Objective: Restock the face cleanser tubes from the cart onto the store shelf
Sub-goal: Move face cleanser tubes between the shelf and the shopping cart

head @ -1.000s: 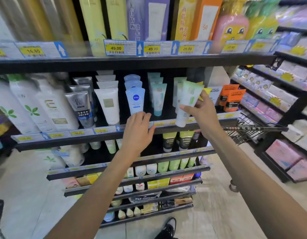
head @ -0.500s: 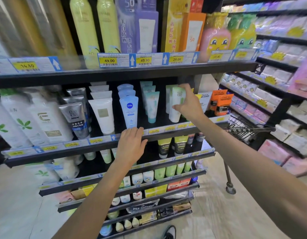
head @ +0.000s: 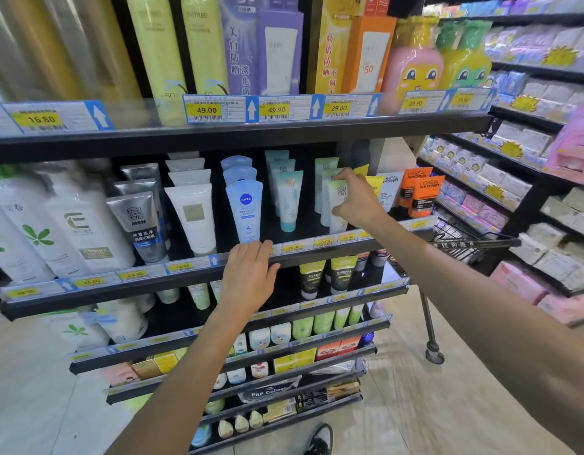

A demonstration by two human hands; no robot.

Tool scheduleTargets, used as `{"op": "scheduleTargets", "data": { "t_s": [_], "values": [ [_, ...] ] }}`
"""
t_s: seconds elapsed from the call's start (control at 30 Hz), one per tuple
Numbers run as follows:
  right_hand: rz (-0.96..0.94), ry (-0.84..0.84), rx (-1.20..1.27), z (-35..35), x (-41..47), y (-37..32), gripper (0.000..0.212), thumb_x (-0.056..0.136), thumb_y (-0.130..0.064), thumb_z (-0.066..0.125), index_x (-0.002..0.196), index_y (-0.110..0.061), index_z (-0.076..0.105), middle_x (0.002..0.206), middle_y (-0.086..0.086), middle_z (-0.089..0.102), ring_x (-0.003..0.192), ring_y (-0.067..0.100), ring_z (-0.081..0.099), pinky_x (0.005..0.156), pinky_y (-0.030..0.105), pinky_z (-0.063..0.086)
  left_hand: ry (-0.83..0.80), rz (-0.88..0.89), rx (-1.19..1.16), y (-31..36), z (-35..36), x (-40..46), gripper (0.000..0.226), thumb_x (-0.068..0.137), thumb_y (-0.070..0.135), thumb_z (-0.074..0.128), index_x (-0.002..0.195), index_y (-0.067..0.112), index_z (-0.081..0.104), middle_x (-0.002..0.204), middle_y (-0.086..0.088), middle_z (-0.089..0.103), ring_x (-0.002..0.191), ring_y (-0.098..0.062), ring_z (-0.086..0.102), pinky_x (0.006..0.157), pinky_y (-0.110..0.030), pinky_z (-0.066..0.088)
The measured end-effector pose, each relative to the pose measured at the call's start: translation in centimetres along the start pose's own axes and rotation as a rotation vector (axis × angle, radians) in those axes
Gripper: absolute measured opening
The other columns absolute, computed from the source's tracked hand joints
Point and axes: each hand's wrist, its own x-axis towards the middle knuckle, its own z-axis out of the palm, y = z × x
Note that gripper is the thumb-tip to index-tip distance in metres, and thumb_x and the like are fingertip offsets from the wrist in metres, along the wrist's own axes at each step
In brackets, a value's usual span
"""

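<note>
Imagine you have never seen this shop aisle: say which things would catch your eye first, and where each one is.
First, the right hand gripping a pale green cleanser tube at the front of its row on the middle shelf. Next, the left hand resting on that shelf's front edge, just below the blue Nivea tube. Above, bright yellow price tags line the upper shelf.

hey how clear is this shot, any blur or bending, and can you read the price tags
Head view: wide-angle bending bows the top shelf edge; the 49.00 price tag reads sharply, tags at the right hand are smeared, and the far left bottles are soft.
</note>
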Motion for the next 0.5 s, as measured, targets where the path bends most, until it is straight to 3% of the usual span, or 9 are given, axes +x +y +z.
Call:
{"op": "scheduleTargets", "data": {
  "t_s": [0.2, 0.5],
  "values": [
    [-0.001, 0.072, -0.011, 0.17, 0.16, 0.33, 0.057, 0.082, -0.015, 0.084, 0.130, -0.018, 0.052, 0.138, 0.010, 0.042, 0.103, 0.027, 0.055, 0.095, 0.038, 0.051, -0.017, -0.009, -0.007, 0.02, 0.15, 0.07, 0.049, 0.095, 0.034, 0.068, 0.135, 0.006, 0.060, 0.117, -0.011, 0.067, 0.108, -0.030, 0.061, 0.104, -0.049, 0.048],
    [-0.001, 0.075, -0.022, 0.42, 0.27, -0.13, 0.058, 0.086, -0.016, 0.081, 0.136, -0.015, 0.052, 0.140, 0.013, 0.043, 0.105, 0.031, 0.060, 0.095, 0.033, 0.047, -0.051, -0.017, -0.016, 0.04, -0.14, 0.07, 0.049, 0.097, 0.035, 0.064, 0.137, 0.007, 0.058, 0.119, -0.009, 0.066, 0.109, -0.029, 0.060, 0.105, -0.048, 0.046]
  ]
}}
